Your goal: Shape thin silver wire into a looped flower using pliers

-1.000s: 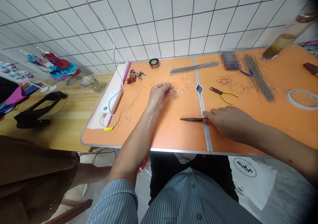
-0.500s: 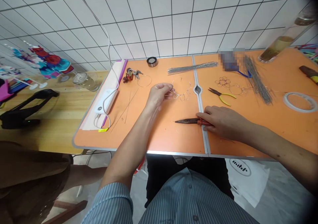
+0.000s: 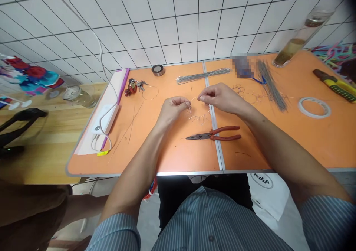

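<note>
A thin silver wire piece, bent into a curve with several small loops (image 3: pixel 198 116), hangs between my hands just above the orange table (image 3: pixel 172 154). My left hand (image 3: pixel 174 109) pinches its left end between thumb and fingertips. At the upper right of the curve, my right hand (image 3: pixel 218 97) is closed in a pinch on the same wire. Red-handled long-nose pliers (image 3: pixel 213 133) lie on the table below my hands, handles spread to the right. Farther right, behind my right forearm, lie flower-shaped wire loops (image 3: pixel 238 89).
A bundle of straight wires (image 3: pixel 204 75) lies at the back, another wire bundle (image 3: pixel 271 85) to the right. Around them are a tape roll (image 3: pixel 158 70), keys (image 3: pixel 139 84), a power strip (image 3: pixel 105 121), a white ring (image 3: pixel 314 107), yellow-black pliers (image 3: pixel 335 84) and a tilted-looking glass (image 3: pixel 292 50). Another person sits at left.
My right hand has let go of the red-handled pliers, which now lie on the table, and has moved up to the looped wire. The view has shifted slightly right.
</note>
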A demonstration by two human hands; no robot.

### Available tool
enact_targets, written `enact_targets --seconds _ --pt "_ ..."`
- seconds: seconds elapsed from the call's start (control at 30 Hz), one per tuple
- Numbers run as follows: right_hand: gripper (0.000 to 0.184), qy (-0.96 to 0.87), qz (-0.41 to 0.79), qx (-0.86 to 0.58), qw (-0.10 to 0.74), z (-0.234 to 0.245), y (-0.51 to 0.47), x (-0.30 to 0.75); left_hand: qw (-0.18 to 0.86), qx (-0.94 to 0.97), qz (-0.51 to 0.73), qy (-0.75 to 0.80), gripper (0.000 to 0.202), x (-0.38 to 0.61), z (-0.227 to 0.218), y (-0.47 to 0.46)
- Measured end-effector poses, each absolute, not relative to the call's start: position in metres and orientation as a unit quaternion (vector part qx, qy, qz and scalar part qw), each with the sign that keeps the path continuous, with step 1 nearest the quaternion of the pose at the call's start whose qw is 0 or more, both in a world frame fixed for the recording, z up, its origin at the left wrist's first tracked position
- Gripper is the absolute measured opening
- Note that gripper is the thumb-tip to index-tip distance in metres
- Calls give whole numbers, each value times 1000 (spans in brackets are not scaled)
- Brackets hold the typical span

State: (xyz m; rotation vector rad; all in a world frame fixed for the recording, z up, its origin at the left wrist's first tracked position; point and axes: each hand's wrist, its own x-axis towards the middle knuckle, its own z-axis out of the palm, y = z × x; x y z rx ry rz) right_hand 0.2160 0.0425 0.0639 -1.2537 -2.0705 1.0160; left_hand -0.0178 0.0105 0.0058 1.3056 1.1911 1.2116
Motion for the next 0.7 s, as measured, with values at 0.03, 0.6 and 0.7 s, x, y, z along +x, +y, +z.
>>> enact_targets --seconds 0.03,0.6,0.7 --pt "16 -760 380 -459 260 62 42 216 482 533 501 483 11 -18 5 11" --pt "25 -596 487 -488 411 35 43 217 735 325 456 383 68 8 2 23" --pt "25 -586 494 -497 407 33 42 215 708 325 483 400 46 8 3 21"
